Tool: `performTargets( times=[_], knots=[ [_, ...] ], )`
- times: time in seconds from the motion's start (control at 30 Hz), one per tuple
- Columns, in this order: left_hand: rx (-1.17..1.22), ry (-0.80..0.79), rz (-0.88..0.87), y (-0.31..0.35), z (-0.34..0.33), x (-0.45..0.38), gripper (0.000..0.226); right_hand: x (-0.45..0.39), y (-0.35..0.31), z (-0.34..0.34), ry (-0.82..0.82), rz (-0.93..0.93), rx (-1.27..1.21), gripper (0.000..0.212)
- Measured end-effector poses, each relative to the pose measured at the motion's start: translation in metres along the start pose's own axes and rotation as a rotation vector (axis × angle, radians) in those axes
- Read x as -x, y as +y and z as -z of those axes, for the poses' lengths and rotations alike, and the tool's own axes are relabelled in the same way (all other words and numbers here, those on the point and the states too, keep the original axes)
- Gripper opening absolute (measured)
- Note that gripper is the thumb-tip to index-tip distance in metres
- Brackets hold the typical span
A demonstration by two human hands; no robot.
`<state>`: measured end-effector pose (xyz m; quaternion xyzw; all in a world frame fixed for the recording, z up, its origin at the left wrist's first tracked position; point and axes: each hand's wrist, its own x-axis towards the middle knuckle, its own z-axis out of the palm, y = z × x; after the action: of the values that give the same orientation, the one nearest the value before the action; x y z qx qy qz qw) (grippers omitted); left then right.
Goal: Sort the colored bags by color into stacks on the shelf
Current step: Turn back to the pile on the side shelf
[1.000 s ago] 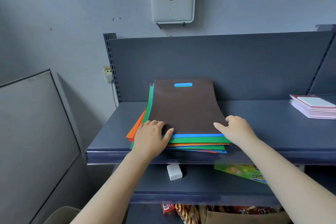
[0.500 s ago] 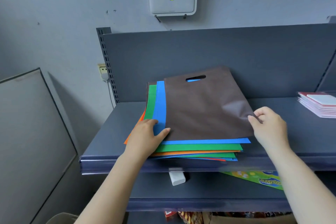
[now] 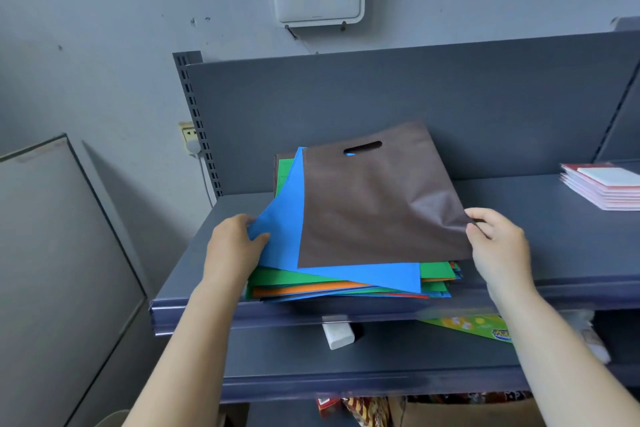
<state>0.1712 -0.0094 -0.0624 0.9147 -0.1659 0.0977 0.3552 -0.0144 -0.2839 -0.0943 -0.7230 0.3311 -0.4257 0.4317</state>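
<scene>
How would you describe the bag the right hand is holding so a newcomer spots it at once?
On the upper grey shelf, a pile of coloured bags lies near the front edge. The brown bag is on top, pinched at its right edge by the right hand. It is the one dark, dull bag over bright blue, green and orange ones.

Head-worn camera looks forward and down, close to the shelf (image 3: pixel 540 239).

Brown bag (image 3: pixel 374 204) hides most of the pile (image 3: pixel 346 288); perhaps more colours beneath.
</scene>
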Motion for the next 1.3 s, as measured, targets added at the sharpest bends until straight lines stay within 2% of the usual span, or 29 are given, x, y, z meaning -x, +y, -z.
performTargets(
  times=[0.13, 0.3, 0.47, 0.73, 0.87, 1.03, 1.1, 1.17, 1.3],
  knots=[
    [0.027, 0.108, -0.069, 0.000, 0.007, 0.013, 0.011, 0.012, -0.007, 0.006, -0.007, -0.018, -0.122, 0.031],
    [0.260, 0.228, -0.063, 0.005, 0.015, 0.044, 0.009, 0.027, -0.012, 0.024, 0.002, -0.128, -0.310, 0.035],
    [0.616, 0.420, 0.079, 0.007, 0.018, 0.096, 0.011, 0.042, -0.014, 0.047, -0.064, -0.334, -0.538, 0.030],
    [0.813, 0.698, 0.304, 0.003, 0.031, 0.200, 0.013, 0.091, -0.034, 0.079, -0.272, -0.403, -0.695, 0.030],
    [0.845, 0.831, 0.384, 0.003, 0.049, 0.264, 0.014, 0.123, -0.039, 0.093, -0.393, -0.442, -0.735, 0.028],
    [0.754, 1.031, 0.455, -0.006, 0.076, 0.354, 0.023, 0.171, -0.043, 0.101, -0.600, -0.484, -0.788, 0.028],
    [0.726, 1.118, 0.472, -0.007, 0.091, 0.387, 0.019, 0.193, -0.047, 0.101, -0.691, -0.501, -0.799, 0.028],
    [0.738, 1.192, 0.466, -0.008, 0.110, 0.417, 0.015, 0.217, -0.055, 0.099, -0.779, -0.521, -0.807, 0.030],
    [0.617, 1.359, 0.429, -0.014, 0.150, 0.475, 0.017, 0.260, -0.076, 0.090, -0.936, -0.548, -0.823, 0.030]
  ],
)
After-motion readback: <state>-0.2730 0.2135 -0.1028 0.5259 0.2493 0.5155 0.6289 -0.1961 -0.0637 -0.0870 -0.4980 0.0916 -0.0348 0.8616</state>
